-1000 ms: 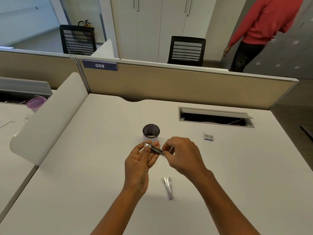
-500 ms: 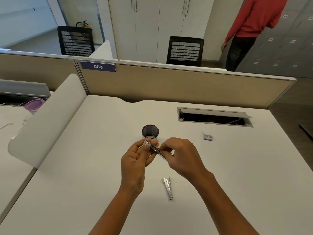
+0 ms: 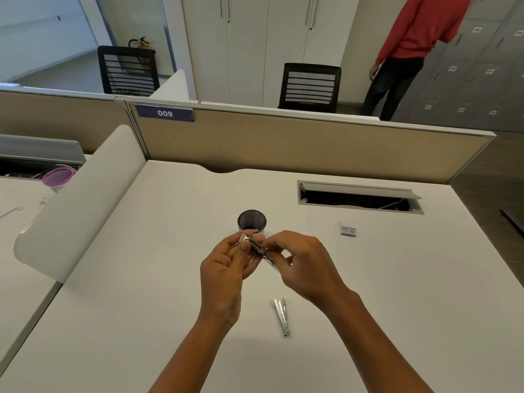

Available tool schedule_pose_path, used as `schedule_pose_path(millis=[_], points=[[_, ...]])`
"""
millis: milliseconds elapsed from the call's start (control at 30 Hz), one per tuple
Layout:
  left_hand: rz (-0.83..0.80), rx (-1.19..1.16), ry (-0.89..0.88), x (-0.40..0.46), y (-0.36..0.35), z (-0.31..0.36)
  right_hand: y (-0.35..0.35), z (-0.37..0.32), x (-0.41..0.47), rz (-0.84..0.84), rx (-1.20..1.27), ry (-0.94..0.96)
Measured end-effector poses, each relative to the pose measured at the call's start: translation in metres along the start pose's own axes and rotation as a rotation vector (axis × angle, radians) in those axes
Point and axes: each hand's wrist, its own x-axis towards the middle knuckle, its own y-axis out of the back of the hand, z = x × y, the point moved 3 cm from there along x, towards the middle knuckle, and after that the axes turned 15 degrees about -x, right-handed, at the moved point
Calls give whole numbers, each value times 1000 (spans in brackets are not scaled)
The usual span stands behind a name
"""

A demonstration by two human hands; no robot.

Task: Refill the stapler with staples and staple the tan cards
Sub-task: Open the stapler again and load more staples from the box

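Far left, on the next desk over: 1 purple-lidded tub (image 3: 58, 177), behind the white curved divider (image 3: 82, 199) that walls off my desk's (image 3: 141, 279) left edge. Desk surface btwn divider and my hands is bare white, lots of room there.

My left hand (image 3: 226, 268) is up over mid-desk, fingers curled round the front end of the stapler (image 3: 256, 249), thumb on top. My right hand (image 3: 306, 265) pinches its other end, so both hands are clamped on the same small metal stapler, nearly touching each other. Just behind them stands 1 dark pen cup (image 3: 251, 221), w/ my fingertips close in front of it; it's the only thing crowding the hands.

Nearer me, right of left wrist, 1 loose metal strip piece (image 3: 281, 316) lies flat on the desk, apart from both arms.

Further right, 1 small staple box (image 3: 347, 231), well apart from my right hand. Behind it the open cable tray (image 3: 360, 195), lid tilted up. Desk's right edge runs diagonally past that; floor beyond.

Back edge: tan partition (image 3: 283, 146) w/ tag "009". Beyond it 2 black chairs, 1 person in a red top (image 3: 419, 26) at far right.
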Motion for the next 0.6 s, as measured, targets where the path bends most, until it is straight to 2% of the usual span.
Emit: schedule_pose_path(millis=[200,600], points=[[16,-15,29,1,2,-1,2,-1,0,8,-14,64],[87,-73,171,2,16,-17,-8,2,7,-214,-177,117]])
